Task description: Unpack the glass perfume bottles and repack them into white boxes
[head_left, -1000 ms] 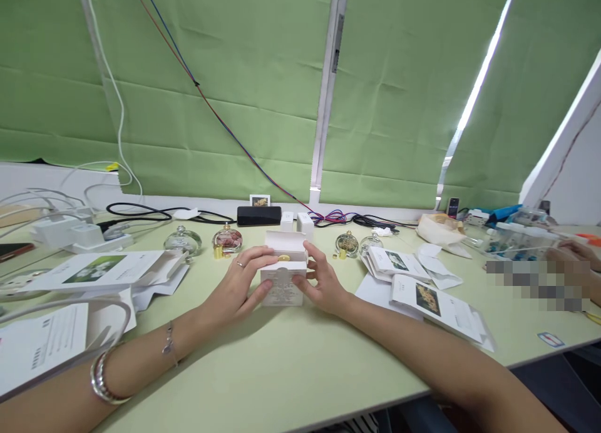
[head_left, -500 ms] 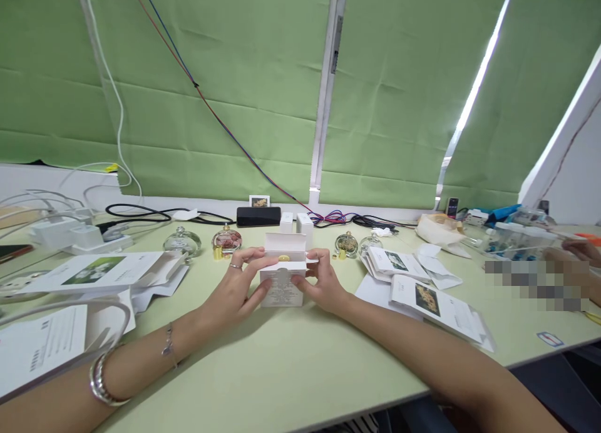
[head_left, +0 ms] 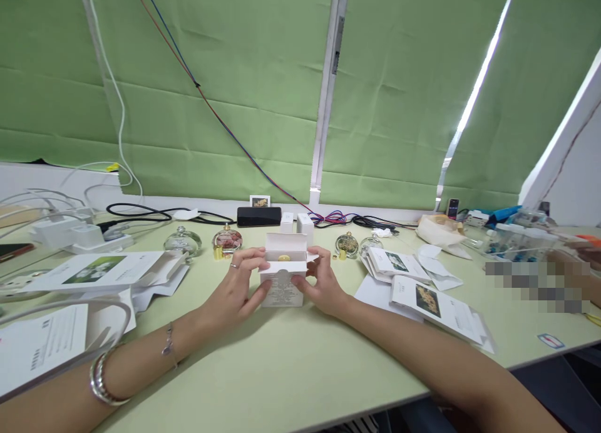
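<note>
A small white carton (head_left: 284,292) stands upright on the table in front of me, its top flaps raised and printed text on the near side. Inside the opening shows a round gold cap (head_left: 284,258); whatever is under it is hidden. My left hand (head_left: 241,280) grips the carton's left side, thumb on the near face and fingers along the upper edge. On the opposite side my right hand (head_left: 323,281) holds it likewise, thumb on the front and fingers by the right flap.
Behind stand small white boxes (head_left: 304,225) and a black case (head_left: 258,216). Round glass bottles (head_left: 227,239) flank the carton on both sides. Flattened printed cartons lie left (head_left: 94,269) and right (head_left: 434,305). At far right, another person's hand (head_left: 570,264) is beside clear containers (head_left: 514,242).
My left index finger has lifted from inside the carton's opening back to its left edge. The carton and my right hand stay nearly the same.
</note>
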